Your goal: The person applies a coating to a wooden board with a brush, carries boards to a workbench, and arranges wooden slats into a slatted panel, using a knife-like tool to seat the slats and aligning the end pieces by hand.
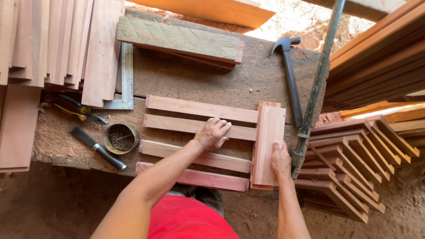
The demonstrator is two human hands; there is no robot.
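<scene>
On the rough, dark workbench (186,79), the left hand (212,133) lies flat and spread, fingers apart, pressing on the second of four pale reddish slats (199,109) that lie side by side, left to right. The right hand (280,160) rests open, palm down, on the near end of a short smooth crosspiece board (269,144) laid across the slats' right ends. Neither hand grips anything. Just right of the board lies one black claw hammer (290,75). Left of the slats sit one round tin of nails (120,138), one chisel (97,147), yellow-handled pliers (79,110) and a steel square (126,79).
</scene>
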